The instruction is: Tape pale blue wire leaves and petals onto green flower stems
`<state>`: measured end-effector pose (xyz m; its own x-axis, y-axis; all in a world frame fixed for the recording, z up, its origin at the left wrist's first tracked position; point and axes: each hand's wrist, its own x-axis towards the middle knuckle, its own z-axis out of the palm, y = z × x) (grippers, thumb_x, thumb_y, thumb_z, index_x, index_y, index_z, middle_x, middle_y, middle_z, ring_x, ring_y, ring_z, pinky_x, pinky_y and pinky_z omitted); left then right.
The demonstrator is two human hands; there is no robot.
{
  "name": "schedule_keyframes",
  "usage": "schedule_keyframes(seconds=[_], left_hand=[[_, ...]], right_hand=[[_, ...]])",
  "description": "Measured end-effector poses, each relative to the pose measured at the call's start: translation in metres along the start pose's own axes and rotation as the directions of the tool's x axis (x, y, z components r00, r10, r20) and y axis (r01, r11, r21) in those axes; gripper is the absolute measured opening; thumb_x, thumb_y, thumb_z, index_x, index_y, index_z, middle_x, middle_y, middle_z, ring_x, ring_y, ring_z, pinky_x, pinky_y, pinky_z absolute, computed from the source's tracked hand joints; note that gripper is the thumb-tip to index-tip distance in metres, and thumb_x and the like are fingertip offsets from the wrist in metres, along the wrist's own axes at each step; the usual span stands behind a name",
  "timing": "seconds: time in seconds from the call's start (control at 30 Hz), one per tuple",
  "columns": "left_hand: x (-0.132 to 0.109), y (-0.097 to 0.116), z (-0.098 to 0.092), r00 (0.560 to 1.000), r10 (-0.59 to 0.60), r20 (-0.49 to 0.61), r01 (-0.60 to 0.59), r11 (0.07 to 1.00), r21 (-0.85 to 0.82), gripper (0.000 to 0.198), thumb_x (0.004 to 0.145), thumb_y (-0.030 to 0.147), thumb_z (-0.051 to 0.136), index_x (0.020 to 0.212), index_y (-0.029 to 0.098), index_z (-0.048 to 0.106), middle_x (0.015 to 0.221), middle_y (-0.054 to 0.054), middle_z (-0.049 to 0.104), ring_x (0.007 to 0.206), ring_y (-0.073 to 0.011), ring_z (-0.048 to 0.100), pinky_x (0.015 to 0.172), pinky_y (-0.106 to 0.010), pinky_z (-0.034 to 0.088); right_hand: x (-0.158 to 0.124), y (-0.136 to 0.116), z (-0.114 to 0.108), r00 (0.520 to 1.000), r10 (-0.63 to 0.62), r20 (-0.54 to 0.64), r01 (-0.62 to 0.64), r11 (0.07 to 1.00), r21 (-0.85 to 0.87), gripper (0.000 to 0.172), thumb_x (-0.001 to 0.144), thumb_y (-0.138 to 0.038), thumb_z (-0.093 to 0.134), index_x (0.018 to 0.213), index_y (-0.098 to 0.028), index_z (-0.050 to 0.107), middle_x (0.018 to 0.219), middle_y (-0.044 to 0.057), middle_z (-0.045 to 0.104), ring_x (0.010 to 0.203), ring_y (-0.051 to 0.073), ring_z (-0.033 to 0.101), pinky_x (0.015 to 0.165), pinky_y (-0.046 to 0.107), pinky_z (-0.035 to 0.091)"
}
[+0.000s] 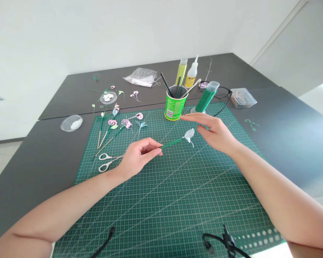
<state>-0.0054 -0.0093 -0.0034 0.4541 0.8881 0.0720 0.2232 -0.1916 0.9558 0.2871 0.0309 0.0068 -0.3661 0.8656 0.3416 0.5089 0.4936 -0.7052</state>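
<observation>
Between its thumb and fingers, my left hand (pixel 141 154) pinches the green stem of a handmade flower (pixel 189 134) with pale blue-white petals. The stem points right, and a small petal or leaf droops below the bloom. My right hand (pixel 216 130) hovers to the right of the bloom, apart from it, fingers stretched out and holding nothing. Its fingertips come near the base of a green can (pixel 174 104) in the view. White-handled scissors (pixel 105 162) lie on the green cutting mat (pixel 172 200), their blades partly hidden behind my left hand.
Finished flowers on sticks (pixel 112 123) and a blue wire piece (pixel 141 124) lie at the mat's left. Behind stand a green thread spool (pixel 207 96), a glue bottle (pixel 191 74) and a yellow spool (pixel 181 73). A plastic box (pixel 243 97) sits right; a shallow lid (pixel 72 123) left.
</observation>
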Motion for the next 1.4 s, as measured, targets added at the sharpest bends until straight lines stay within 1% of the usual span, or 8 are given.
schedule_keyframes(seconds=[0.3, 0.47, 0.57, 0.67, 0.77, 0.9, 1.17, 1.4], left_hand=[[0.003, 0.003, 0.005, 0.974, -0.207, 0.087, 0.224, 0.915, -0.336, 0.027, 0.091, 0.042, 0.076, 0.104, 0.019, 0.074, 0.08, -0.002, 0.075, 0.05, -0.0064, 0.045, 0.045, -0.02, 0.037], [0.003, 0.001, 0.007, 0.976, -0.208, 0.067, 0.218, 0.905, -0.366, 0.027, 0.089, 0.043, 0.077, 0.103, 0.02, 0.074, 0.077, -0.001, 0.073, 0.051, -0.007, 0.046, 0.044, -0.02, 0.035], [0.002, 0.0, 0.008, 0.976, -0.209, 0.065, 0.219, 0.909, -0.355, 0.027, 0.089, 0.043, 0.078, 0.103, 0.02, 0.075, 0.076, -0.001, 0.074, 0.051, -0.0074, 0.047, 0.044, -0.02, 0.035], [0.002, 0.0, 0.007, 0.978, -0.205, 0.043, 0.208, 0.924, -0.322, 0.029, 0.089, 0.044, 0.077, 0.105, 0.019, 0.077, 0.079, -0.003, 0.076, 0.051, -0.0077, 0.048, 0.044, -0.021, 0.037], [0.002, 0.001, 0.006, 0.984, -0.174, 0.02, 0.173, 0.944, -0.283, 0.027, 0.091, 0.042, 0.075, 0.106, 0.019, 0.078, 0.079, -0.003, 0.077, 0.051, -0.0077, 0.049, 0.044, -0.021, 0.039], [0.003, 0.001, 0.004, 0.995, -0.085, -0.043, 0.076, 0.981, -0.179, 0.022, 0.093, 0.038, 0.075, 0.106, 0.021, 0.078, 0.083, -0.004, 0.08, 0.064, -0.0124, 0.067, 0.052, -0.023, 0.052], [-0.007, 0.003, 0.006, 0.972, 0.123, -0.2, -0.102, 0.989, 0.111, 0.018, 0.094, 0.036, 0.078, 0.098, 0.02, 0.074, 0.091, -0.004, 0.083, 0.083, -0.0182, 0.08, 0.072, -0.026, 0.064], [-0.013, 0.004, 0.007, 0.892, 0.444, -0.087, -0.368, 0.824, 0.431, 0.009, 0.101, 0.029, 0.072, 0.098, 0.02, 0.074, 0.086, 0.001, 0.081, 0.06, -0.0084, 0.067, 0.06, -0.02, 0.055]], right_hand=[[-0.015, -0.034, 0.034, 0.88, -0.022, 0.474, -0.232, 0.85, 0.472, 0.041, 0.102, -0.034, 0.063, 0.142, -0.025, 0.067, 0.149, 0.011, 0.065, 0.14, 0.032, 0.059, 0.119, 0.056, 0.046], [-0.023, -0.041, 0.055, 0.907, 0.014, 0.421, -0.307, 0.706, 0.638, 0.056, 0.101, -0.04, 0.067, 0.153, -0.023, 0.053, 0.141, 0.014, 0.066, 0.128, 0.024, 0.067, 0.109, 0.045, 0.057], [-0.025, -0.041, 0.059, 0.884, 0.088, 0.458, -0.395, 0.663, 0.635, 0.067, 0.101, -0.041, 0.066, 0.159, -0.02, 0.041, 0.116, 0.01, 0.073, 0.084, 0.016, 0.076, 0.072, 0.032, 0.065], [-0.024, -0.041, 0.058, 0.875, 0.126, 0.467, -0.389, 0.757, 0.525, 0.059, 0.102, -0.041, 0.062, 0.154, -0.016, 0.047, 0.073, -0.004, 0.065, 0.047, 0.008, 0.051, 0.043, 0.022, 0.043], [-0.023, -0.043, 0.055, 0.939, 0.083, 0.334, -0.2, 0.921, 0.334, 0.037, 0.101, -0.036, 0.063, 0.13, -0.014, 0.065, 0.052, -0.011, 0.041, 0.046, 0.008, 0.037, 0.045, 0.023, 0.03], [-0.024, -0.045, 0.053, 0.966, 0.028, 0.256, -0.07, 0.985, 0.159, 0.029, 0.107, -0.032, 0.051, 0.124, -0.017, 0.068, 0.052, -0.01, 0.042, 0.044, 0.009, 0.032, 0.046, 0.026, 0.028], [-0.023, -0.04, 0.056, 0.94, 0.168, 0.296, -0.255, 0.924, 0.285, 0.032, 0.104, -0.037, 0.05, 0.103, -0.018, 0.076, 0.055, -0.005, 0.048, 0.043, 0.009, 0.029, 0.042, 0.026, 0.023], [-0.016, -0.044, 0.047, 0.967, 0.144, 0.21, -0.213, 0.91, 0.356, 0.024, 0.096, -0.033, 0.061, 0.09, -0.019, 0.08, 0.087, 0.006, 0.076, 0.073, 0.017, 0.064, 0.063, 0.028, 0.047]])
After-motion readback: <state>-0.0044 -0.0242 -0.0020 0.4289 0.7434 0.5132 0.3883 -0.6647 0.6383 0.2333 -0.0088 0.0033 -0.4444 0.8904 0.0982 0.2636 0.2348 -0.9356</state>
